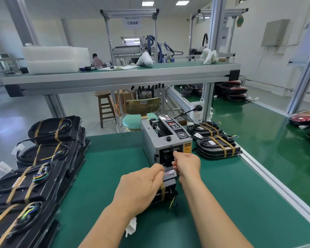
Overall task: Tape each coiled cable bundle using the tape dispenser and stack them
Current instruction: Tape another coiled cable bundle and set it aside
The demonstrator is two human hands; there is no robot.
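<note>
Green desk [115,176]: work surface w/ aluminium rail along right edge; carries all items below.
Tape dispenser [166,138]: grey housing, upright, at ctr of far edge of desk. Outlet faces the person. Black knob on top, yellow caution label on front.
Cable bundle [169,183]: black unit w/ coiled cable, just in front of dispenser outlet, btwn both hands. Coloured wire ends stick out at its near side. Partly hidden by L hand.
Tape strip [162,191]: tan, runs down over the bundle's left part from the L fingers.
L hand [138,188]: against bundle's left side. Fingers [157,169] clenched around bundle's top edge and the tape strip.
R hand [188,164]: at dispenser outlet, above bundle's far right end. Fingers [176,158] bent toward the outlet; whether they are grasping anything, cannot tell.
Taped stacks [43,154]: black bundles piled along left edge of desk, near corner to far corner, each w/ two tan bands.
Taped pair [217,145]: two banded bundles right of dispenser, near the right edge rail, the nearer one overlapping the farther.
White connector [132,227]: on desk under L wrist.
Stool [132,120]: teal seat, beyond far edge of desk.
Wall socket [197,110]: on frame post behind dispenser, black plug inserted.
</note>
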